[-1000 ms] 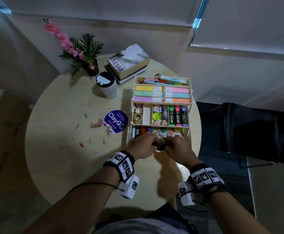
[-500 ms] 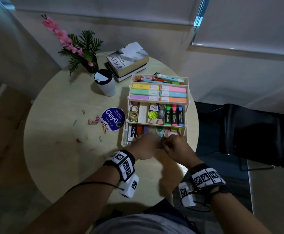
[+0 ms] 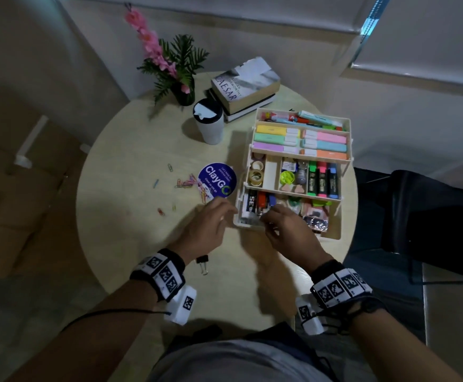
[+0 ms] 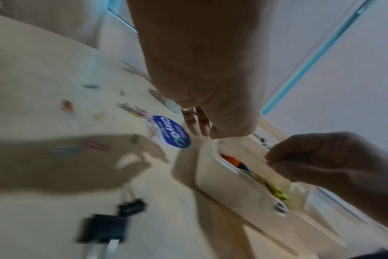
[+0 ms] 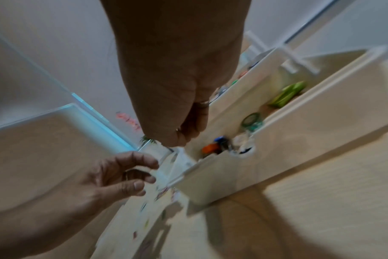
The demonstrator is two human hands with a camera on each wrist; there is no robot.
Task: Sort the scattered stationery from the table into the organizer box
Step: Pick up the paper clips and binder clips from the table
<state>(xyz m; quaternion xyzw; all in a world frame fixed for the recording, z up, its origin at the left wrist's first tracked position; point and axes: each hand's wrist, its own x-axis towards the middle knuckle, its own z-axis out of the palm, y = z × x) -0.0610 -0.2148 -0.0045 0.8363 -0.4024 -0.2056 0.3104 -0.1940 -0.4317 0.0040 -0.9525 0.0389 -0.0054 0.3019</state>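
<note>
The cream tiered organizer box point(image 3: 332, 236) stands open on the right of the round table, its tiers filled with highlighters, markers, tape rolls and small items. My right hand point(image 3: 268, 219) hovers over the front of the lowest tier with curled, pinched fingers point(image 4: 277, 157); nothing shows between them. Beside the box's front left corner, my left hand point(image 3: 220, 213) hangs with loose fingers point(image 5: 133, 185) and holds nothing. Coloured paper clips point(image 3: 189, 186) lie scattered to the left. Black binder clips point(image 4: 131, 206) lie on the table under my left wrist; one binder clip point(image 3: 202, 264) shows in the head view.
A round blue sticker point(image 3: 218, 180) lies left of the box among the paper clips. Behind it stand a lidded cup point(image 3: 208, 125), stacked books point(image 3: 245, 84) and a potted plant with pink flowers point(image 3: 169, 62). A black chair point(image 3: 431, 216) sits off the table's right edge.
Both hands held a small dark object together at the box's front. They have parted: the left hand has drawn back to the left, and the right stays over the lowest tier.
</note>
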